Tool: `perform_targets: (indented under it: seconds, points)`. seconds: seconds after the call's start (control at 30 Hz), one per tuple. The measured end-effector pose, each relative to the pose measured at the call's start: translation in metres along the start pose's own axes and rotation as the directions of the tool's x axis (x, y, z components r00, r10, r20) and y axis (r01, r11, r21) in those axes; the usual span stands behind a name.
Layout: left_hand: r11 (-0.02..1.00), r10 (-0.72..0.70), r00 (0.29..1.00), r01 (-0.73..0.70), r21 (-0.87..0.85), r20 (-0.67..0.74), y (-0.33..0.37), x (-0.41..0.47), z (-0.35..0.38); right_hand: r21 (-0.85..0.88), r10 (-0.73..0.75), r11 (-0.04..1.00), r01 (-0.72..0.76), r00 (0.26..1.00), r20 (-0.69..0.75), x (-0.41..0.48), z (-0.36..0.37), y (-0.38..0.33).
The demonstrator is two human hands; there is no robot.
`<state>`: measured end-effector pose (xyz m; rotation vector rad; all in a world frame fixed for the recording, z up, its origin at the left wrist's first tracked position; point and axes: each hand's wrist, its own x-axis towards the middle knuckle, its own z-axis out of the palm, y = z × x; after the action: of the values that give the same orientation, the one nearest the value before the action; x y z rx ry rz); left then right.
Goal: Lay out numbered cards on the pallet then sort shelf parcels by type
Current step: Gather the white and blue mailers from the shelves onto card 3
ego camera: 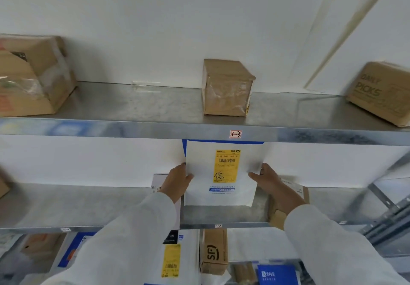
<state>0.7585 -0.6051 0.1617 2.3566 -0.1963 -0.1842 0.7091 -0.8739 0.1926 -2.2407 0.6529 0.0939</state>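
2 hands — left hand (176, 180), right hand (273, 184) — pinch the white envelope (223, 173) upright by its sides.

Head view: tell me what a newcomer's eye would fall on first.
First comes the white mailer with its yellow label, held upright at centre in front of the middle shelf. The left hand and right hand each grip a side edge. Next is the small taped box standing alone on the upper shelf just above, between the torn left box and the printed right box.
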Motion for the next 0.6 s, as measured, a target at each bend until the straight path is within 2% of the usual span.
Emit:
perform_targets:
  seconds: [0.17, 0.27, 0.4, 0.6]
  points:
    - [0.998, -0.034, 0.999, 0.035, -0.045, 0.026, -0.001, 0.006, -0.004, -0.058, 0.004, 0.998, -0.007, 0.998, -0.059, 0.003, 0.012, 0.005]
    - [0.997, -0.039, 0.999, 0.038, -0.064, -0.004, -0.003, 0.006, -0.002, 0.016, 0.012, 1.0, -0.01, 0.995, -0.103, 0.006, 0.017, 0.01]
    - [0.99, -0.038, 0.998, 0.03, -0.138, -0.055, -0.004, 0.007, 0.004, 0.125, 0.028, 0.992, -0.018, 0.996, -0.082, 0.002, 0.018, 0.008]
    - [0.969, -0.07, 0.994, 0.048, -0.243, -0.084, -0.01, 0.004, 0.009, 0.193, 0.009, 0.981, 0.007, 0.997, -0.082, -0.004, 0.017, 0.02]
